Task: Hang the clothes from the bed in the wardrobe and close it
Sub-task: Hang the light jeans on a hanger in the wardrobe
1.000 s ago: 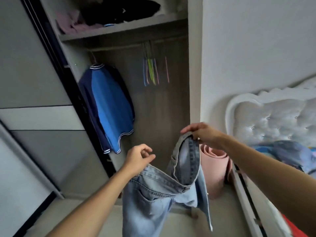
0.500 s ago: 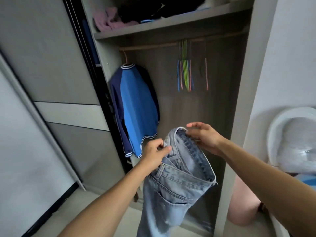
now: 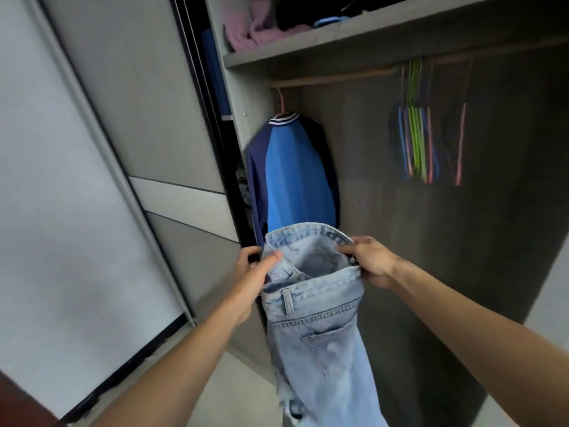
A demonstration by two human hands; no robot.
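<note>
**Q:** What is being held, and where?

**A:** A pair of faded light-blue denim jeans (image 3: 320, 334) is hanging in front of the open grey wardrobe (image 3: 366, 174), well below its wooden rail (image 3: 332, 77). The left hand (image 3: 255, 269) is pinching one side of the waistband, thumb lying over the fabric. The right hand (image 3: 372, 263) is clamping the opposite side, fingers curled round the edge. The legs are dangling toward the floor.

**Q:** How is the garment likely to be handling?

**A:** As soft but fairly weighty cloth: it is sagging and folding, not slipping. The stitched waistband is probably offering the firmest hold. One of the thin coloured hangers (image 3: 421, 140) bunched on the rail, well apart from the hanging two-tone blue jacket (image 3: 295, 180), is probably needed next, leaving one hand bearing the whole weight.
</note>
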